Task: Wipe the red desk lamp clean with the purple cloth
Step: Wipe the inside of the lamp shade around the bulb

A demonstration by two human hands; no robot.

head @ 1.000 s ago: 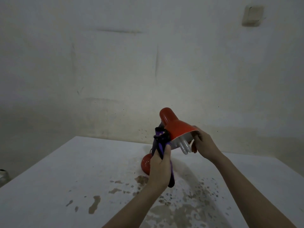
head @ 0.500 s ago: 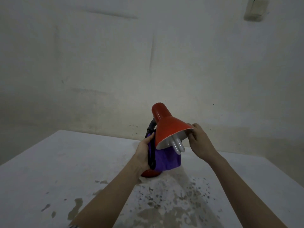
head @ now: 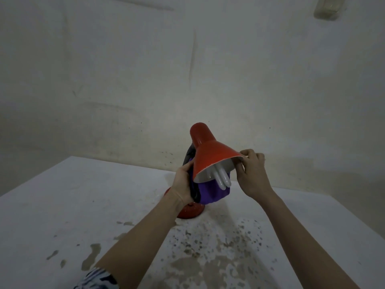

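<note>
The red desk lamp (head: 210, 154) stands on the white table, its cone shade tilted toward me with a white bulb (head: 223, 180) showing inside. Its red round base (head: 190, 211) sits partly behind my left wrist. My left hand (head: 183, 182) grips the purple cloth (head: 212, 192), which is bunched around the black neck below the shade. My right hand (head: 252, 173) pinches the shade's right rim between thumb and fingers. Most of the neck is hidden by the cloth and shade.
The white table (head: 62, 201) carries brown stains and speckles (head: 208, 253) in front of the lamp. A bare, marked wall (head: 145, 80) rises right behind the table, with a switch box (head: 328, 7) at the top right.
My left hand turned from the front of the neck to its left side, and the cloth now spreads out beneath the shade. The right hand stays on the rim.
</note>
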